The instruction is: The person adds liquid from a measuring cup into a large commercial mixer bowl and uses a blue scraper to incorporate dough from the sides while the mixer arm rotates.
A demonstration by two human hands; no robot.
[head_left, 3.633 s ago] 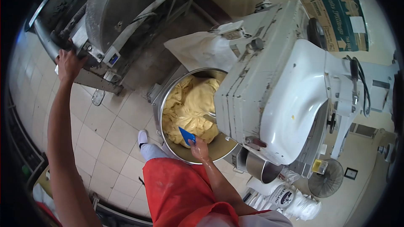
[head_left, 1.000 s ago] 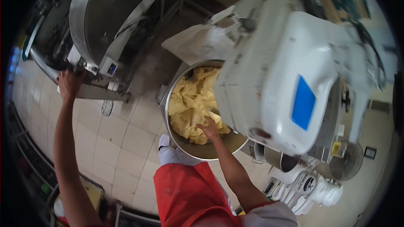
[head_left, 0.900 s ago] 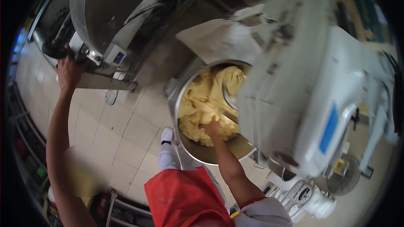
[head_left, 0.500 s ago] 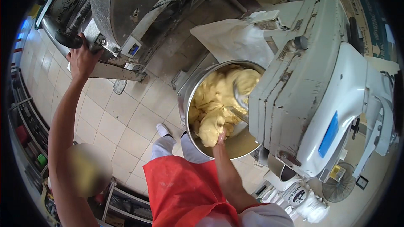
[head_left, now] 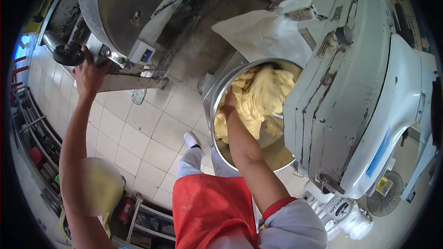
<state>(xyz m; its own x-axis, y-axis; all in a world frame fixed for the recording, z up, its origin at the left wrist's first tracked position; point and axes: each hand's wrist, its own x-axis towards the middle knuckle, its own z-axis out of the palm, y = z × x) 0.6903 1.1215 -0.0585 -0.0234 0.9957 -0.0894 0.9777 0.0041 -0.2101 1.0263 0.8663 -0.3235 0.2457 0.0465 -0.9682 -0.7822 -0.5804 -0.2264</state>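
Note:
My right hand (head_left: 229, 100) reaches into a steel mixing bowl (head_left: 279, 154), against the left part of a mass of soft yellow dough (head_left: 265, 92). Dough and the hand's own angle hide its fingers. The upper part of the dough looks smeared by motion. Off to the far left, my left hand (head_left: 91, 74) grips a metal bracket (head_left: 96, 48) on a worn steel machine, just beside a round black knob (head_left: 68, 55). Its thumb and forefinger straddle the metal, while the other fingertips are out of sight.
A white mixer head (head_left: 341, 87) with chipped paint overhangs the bowl's right side. White sheeting (head_left: 263, 32) lies behind the bowl. A large steel drum (head_left: 90, 0) stands at upper left. Below are tiled floor (head_left: 138, 129), a red fire extinguisher (head_left: 126, 210) and a round wire guard (head_left: 385, 193).
My right hand has moved from the near side of the dough up to the bowl's left side. The dough has shifted and turned. My left hand keeps its hold on the bracket.

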